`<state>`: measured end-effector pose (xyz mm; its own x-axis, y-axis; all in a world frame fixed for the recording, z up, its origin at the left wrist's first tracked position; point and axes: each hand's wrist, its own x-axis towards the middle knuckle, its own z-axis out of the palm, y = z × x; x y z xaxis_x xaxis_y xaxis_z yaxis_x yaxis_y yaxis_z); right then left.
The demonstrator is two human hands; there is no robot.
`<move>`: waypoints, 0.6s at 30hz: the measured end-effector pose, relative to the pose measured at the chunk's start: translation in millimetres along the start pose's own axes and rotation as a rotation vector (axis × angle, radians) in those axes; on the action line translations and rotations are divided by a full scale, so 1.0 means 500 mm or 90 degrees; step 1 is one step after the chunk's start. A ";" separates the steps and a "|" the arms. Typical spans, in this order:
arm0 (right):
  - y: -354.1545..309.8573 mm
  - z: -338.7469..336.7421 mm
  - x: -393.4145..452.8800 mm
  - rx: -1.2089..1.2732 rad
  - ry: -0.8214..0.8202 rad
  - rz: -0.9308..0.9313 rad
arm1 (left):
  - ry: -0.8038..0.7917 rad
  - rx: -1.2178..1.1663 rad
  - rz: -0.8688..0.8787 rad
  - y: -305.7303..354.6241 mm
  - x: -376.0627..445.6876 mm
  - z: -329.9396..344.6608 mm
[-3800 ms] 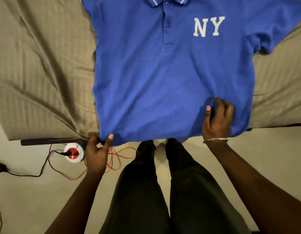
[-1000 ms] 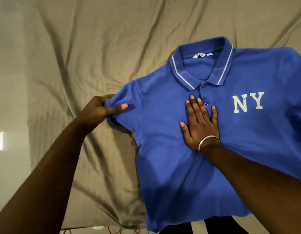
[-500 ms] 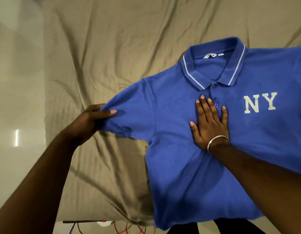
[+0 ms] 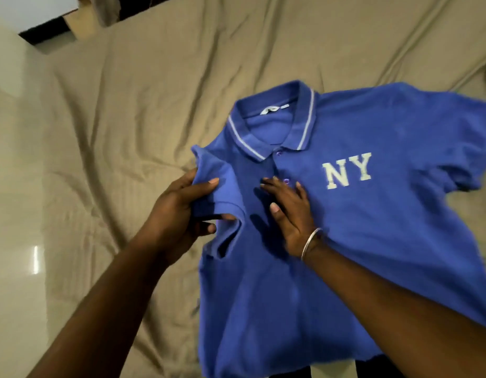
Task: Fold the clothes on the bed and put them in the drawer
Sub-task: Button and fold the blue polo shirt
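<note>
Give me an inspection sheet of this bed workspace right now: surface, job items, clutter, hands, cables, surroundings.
Surface: wrinkled tan bed sheet covers the bed.
Job's things: blue short-sleeved polo shirt with white NY lettering lies face up, its left-side sleeve folded inward over the chest.
Clutter: nothing seen.
Hands: left hand grips that sleeve; right hand, wearing a thin metal bangle, presses flat on the chest.
Cables: nothing seen.
Surroundings: glossy pale floor to the left; no drawer in view.

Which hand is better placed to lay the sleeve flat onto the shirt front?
Left. The left hand already grips the sleeve, folded inward. The right hand lies flat on the shirt, pinning it.
</note>
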<state>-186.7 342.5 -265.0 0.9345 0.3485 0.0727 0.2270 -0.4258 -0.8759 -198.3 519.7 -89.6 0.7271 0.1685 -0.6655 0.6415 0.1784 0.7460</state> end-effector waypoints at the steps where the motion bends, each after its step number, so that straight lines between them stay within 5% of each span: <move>1: -0.015 -0.020 -0.011 0.121 0.066 0.028 | -0.010 0.001 -0.002 0.003 0.002 0.034; 3: -0.056 -0.079 -0.037 0.246 0.148 0.076 | -0.034 0.012 0.000 0.010 0.018 0.113; 6: -0.100 -0.162 -0.067 0.307 0.124 0.097 | -0.036 0.052 -0.001 0.017 0.060 0.229; 13: 0.001 -0.324 -0.035 0.198 0.260 0.344 | 0.022 0.143 -0.005 0.029 0.175 0.492; 18: 0.088 -0.461 0.022 0.151 0.289 0.398 | 0.035 0.193 0.053 0.046 0.251 0.634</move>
<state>-102.9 135.2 -193.0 0.9014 -0.2897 -0.3219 -0.3908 -0.2242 -0.8928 -14.6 237.6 -149.2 0.7709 0.2237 -0.5964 0.6304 -0.1333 0.7648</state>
